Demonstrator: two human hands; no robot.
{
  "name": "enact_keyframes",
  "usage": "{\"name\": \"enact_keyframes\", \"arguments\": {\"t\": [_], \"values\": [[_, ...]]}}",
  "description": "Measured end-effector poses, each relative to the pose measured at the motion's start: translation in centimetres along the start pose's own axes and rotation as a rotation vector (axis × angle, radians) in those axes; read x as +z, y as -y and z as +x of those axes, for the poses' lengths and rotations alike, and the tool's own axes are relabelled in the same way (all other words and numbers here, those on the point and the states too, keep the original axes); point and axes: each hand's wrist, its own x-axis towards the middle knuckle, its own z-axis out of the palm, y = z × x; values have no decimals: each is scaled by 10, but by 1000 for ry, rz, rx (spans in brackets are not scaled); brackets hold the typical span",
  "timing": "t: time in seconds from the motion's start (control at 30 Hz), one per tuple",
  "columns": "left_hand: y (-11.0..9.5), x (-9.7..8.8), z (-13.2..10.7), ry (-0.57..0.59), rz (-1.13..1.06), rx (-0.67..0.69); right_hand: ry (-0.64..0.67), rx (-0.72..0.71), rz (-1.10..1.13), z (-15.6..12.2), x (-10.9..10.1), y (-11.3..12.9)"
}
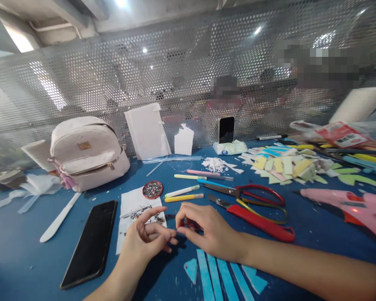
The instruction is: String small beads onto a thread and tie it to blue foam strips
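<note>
My left hand [148,240] is beside a white paper sheet [127,200] strewn with small dark and shiny bits. Its index finger is stretched out, while the thumb presses against the curled fingers. Close to those fingertips, my right hand [207,232] has its thumb and index finger pinched together. Whatever the two hands hold is too small or hidden to make out. A red-rimmed round dish [152,189] full of glittery bits sits on the sheet's top edge. Blue strips [225,276] lie below my right hand, with a blue triangular piece [191,269] to their left.
Scissors [263,194], a red-handled cutter [260,221] and a pink glue gun [341,202] lie right. Felt-tip pens [184,197] lie ahead. A black phone [92,244], white plastic knife [59,219] and backpack [87,152] occupy the left. Pale cut pieces [278,165] are piled behind.
</note>
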Motion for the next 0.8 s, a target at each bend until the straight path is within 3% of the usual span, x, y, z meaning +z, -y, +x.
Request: {"name": "enact_keyframes", "arguments": {"t": [0.43,0.6,0.8], "values": [[1,2,-1,9,32,97,139,-34,-207,10,-9,11],[0,2,-2,57,38,195,52,99,-50,20,-28,24],[3,8,-7,122,83,268,-21,115,276,28,-50,32]]}}
